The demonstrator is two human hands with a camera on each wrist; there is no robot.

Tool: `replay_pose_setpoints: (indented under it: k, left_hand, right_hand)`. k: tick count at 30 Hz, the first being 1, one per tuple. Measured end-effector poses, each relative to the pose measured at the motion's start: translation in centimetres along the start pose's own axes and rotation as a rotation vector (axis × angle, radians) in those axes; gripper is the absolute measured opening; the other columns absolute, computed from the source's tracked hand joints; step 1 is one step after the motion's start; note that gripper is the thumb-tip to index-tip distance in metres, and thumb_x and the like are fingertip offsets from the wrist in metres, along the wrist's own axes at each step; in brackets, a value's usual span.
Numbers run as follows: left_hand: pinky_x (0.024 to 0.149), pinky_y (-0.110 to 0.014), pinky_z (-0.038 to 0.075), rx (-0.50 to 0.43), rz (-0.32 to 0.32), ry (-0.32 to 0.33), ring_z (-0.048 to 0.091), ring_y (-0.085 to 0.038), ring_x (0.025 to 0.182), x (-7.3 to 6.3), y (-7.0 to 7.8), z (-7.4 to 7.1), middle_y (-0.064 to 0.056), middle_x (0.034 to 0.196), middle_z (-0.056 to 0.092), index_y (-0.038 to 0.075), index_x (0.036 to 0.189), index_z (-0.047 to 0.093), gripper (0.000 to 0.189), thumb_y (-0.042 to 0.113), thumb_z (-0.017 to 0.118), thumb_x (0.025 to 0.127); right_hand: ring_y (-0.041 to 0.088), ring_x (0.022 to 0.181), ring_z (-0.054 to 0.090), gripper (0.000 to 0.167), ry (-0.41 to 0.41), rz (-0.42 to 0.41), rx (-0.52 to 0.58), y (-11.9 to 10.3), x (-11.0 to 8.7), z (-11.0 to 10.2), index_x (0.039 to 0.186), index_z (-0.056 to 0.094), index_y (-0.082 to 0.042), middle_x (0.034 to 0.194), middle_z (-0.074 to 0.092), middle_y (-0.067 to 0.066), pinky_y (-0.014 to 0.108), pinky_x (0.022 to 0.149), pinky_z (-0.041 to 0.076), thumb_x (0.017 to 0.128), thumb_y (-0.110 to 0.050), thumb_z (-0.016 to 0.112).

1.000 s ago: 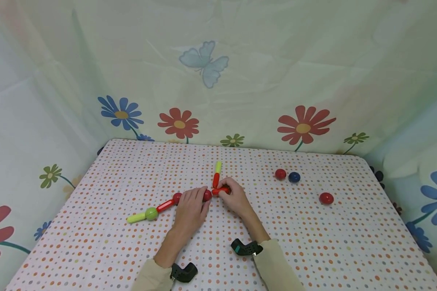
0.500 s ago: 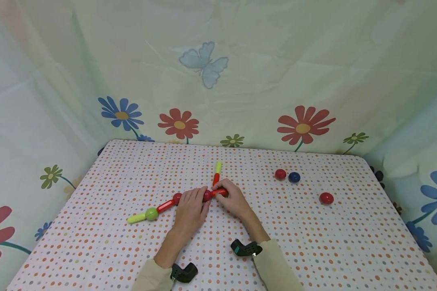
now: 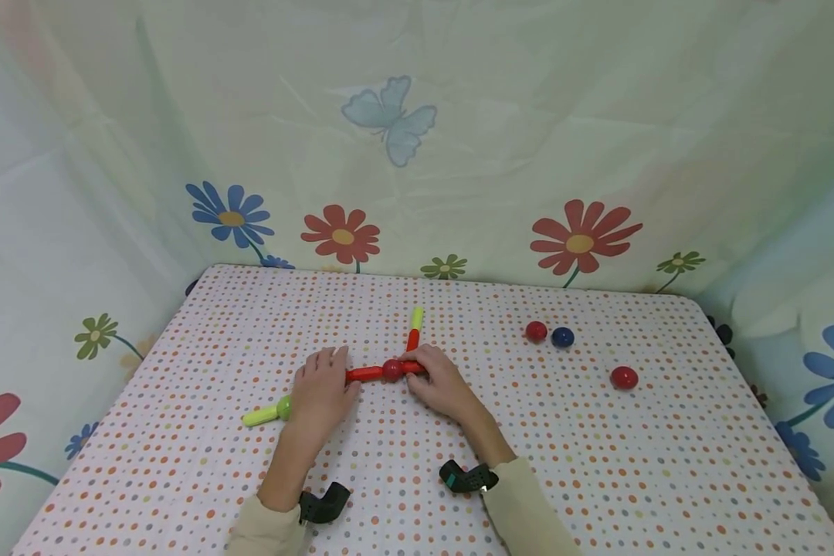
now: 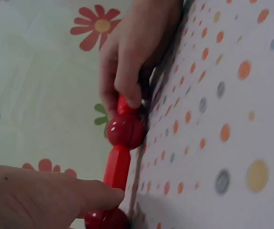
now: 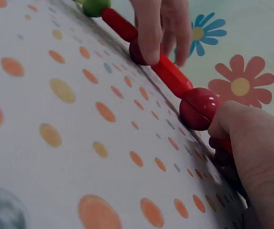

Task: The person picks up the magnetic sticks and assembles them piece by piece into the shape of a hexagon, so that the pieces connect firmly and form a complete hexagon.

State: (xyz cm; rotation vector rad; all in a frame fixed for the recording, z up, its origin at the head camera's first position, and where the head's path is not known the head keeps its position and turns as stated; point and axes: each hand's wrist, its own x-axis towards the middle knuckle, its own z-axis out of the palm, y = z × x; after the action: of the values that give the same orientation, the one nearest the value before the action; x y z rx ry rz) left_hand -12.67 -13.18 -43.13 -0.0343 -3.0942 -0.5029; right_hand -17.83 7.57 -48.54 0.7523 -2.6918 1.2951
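Note:
A chain of toy rods and balls lies across the table, bending down to the left. My right hand [image 3: 445, 380] pinches a red rod [image 3: 412, 367] that meets a dark red ball [image 3: 392, 371]. Left of that ball runs another red rod [image 3: 365, 374]. My left hand [image 3: 318, 392] covers the chain's middle; in the right wrist view its thumb and fingers straddle a second red ball [image 5: 137, 51]. Past this hand show a green ball [image 3: 284, 407] and a yellow-green rod [image 3: 259, 417]. The right hand partly hides its rod's far end.
Just behind the right hand lie a red rod [image 3: 413, 340] and a yellow-green rod [image 3: 418, 317], end to end. Off to the right sit a red ball [image 3: 536, 332], a blue ball [image 3: 562, 337] and another red ball [image 3: 624, 378] on the dotted tabletop [image 3: 570, 479].
The right hand has brought its red rod left against the dark red ball. My left hand has left that ball and shifted left along the chain, uncovering the red rod between the two red balls.

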Motion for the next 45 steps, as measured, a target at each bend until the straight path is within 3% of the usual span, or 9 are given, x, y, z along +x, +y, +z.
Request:
replay_pose_setpoints:
  k: [3,6,11,14,22,30,35,39,45]
  left_hand:
    - [0.088,-0.052,0.048,0.035,-0.073,-0.036,0.053,-0.038,0.113,-0.2,-1.0,-1.3,-0.022,0.125,0.058,0.002,0.133,0.052,0.057,0.033,0.07,0.088]
    - [0.071,-0.047,0.049,0.079,-0.135,-0.109,0.055,-0.035,0.096,-0.5,-1.8,-2.4,-0.021,0.106,0.06,-0.001,0.12,0.057,0.053,0.036,0.072,0.085]
    - [0.061,-0.038,0.042,0.124,-0.251,-0.251,0.054,-0.028,0.075,-0.9,-2.8,-3.9,-0.014,0.08,0.057,-0.001,0.1,0.059,0.046,0.04,0.072,0.085]
    - [0.057,-0.032,0.037,0.133,-0.282,-0.322,0.051,-0.023,0.062,-0.9,-3.0,-4.3,-0.009,0.068,0.054,0.001,0.096,0.056,0.048,0.047,0.069,0.086]
    - [0.06,-0.033,0.037,0.133,-0.291,-0.363,0.051,-0.023,0.062,-1.0,-3.2,-4.7,-0.008,0.068,0.054,0.001,0.104,0.055,0.054,0.05,0.067,0.085]
    - [0.07,-0.038,0.042,0.162,-0.339,-0.433,0.053,-0.026,0.07,-1.3,-3.7,-5.1,-0.016,0.085,0.064,-0.008,0.142,0.037,0.087,0.051,0.066,0.085]
    - [0.058,-0.028,0.039,0.105,-0.343,-0.436,0.052,-0.021,0.059,-1.5,-3.5,-5.0,-0.011,0.07,0.055,-0.012,0.122,0.049,0.066,0.043,0.064,0.089]
    - [0.048,-0.022,0.035,0.047,-0.337,-0.433,0.049,-0.015,0.049,-1.7,-3.1,-5.1,-0.007,0.063,0.053,-0.005,0.097,0.057,0.041,0.034,0.065,0.09]
    - [0.053,-0.025,0.036,0.133,-0.305,-0.461,0.049,-0.015,0.048,-1.9,-2.5,-5.5,-0.004,0.058,0.051,0.005,0.077,0.059,0.039,0.041,0.064,0.091]
  right_hand:
    - [0.015,0.096,0.056,0.029,0.006,0.015,-0.025,0.0,0.0,0.0,0.115,0.068,-0.012,0.109,0.067,0.003,0.032,0.082,0.047,0.088,-0.01,0.061]
    - [0.018,0.102,0.058,0.029,0.009,0.057,-0.034,-0.1,0.1,0.1,0.119,0.067,-0.012,0.112,0.067,0.003,0.036,0.086,0.048,0.09,-0.014,0.062]
    - [0.021,0.107,0.058,0.03,0.016,0.103,-0.05,-0.4,0.1,0.2,0.12,0.066,-0.012,0.114,0.066,0.004,0.04,0.091,0.049,0.09,-0.015,0.064]
    - [0.022,0.107,0.058,0.03,0.024,0.109,-0.068,-0.4,0.1,0.2,0.12,0.067,-0.012,0.115,0.066,0.004,0.041,0.092,0.049,0.09,-0.015,0.064]
    - [0.023,0.11,0.058,0.03,0.027,0.124,-0.049,-0.5,0.1,0.1,0.12,0.067,-0.012,0.116,0.066,0.005,0.042,0.094,0.048,0.09,-0.015,0.066]
    - [0.025,0.111,0.058,0.03,0.024,0.129,-0.04,-0.6,0.0,0.1,0.119,0.067,-0.011,0.117,0.065,0.006,0.043,0.095,0.048,0.09,-0.015,0.066]
    - [0.024,0.109,0.058,0.029,0.03,0.121,-0.044,-0.2,0.1,0.3,0.118,0.068,-0.012,0.116,0.066,0.005,0.042,0.093,0.048,0.09,-0.015,0.066]
    - [0.024,0.109,0.058,0.028,0.029,0.118,-0.043,-0.2,0.2,0.3,0.118,0.068,-0.012,0.116,0.066,0.005,0.042,0.093,0.048,0.09,-0.014,0.066]
    - [0.024,0.109,0.058,0.028,0.027,0.119,-0.032,-0.3,0.2,0.2,0.118,0.068,-0.012,0.116,0.066,0.005,0.042,0.093,0.048,0.09,-0.015,0.066]
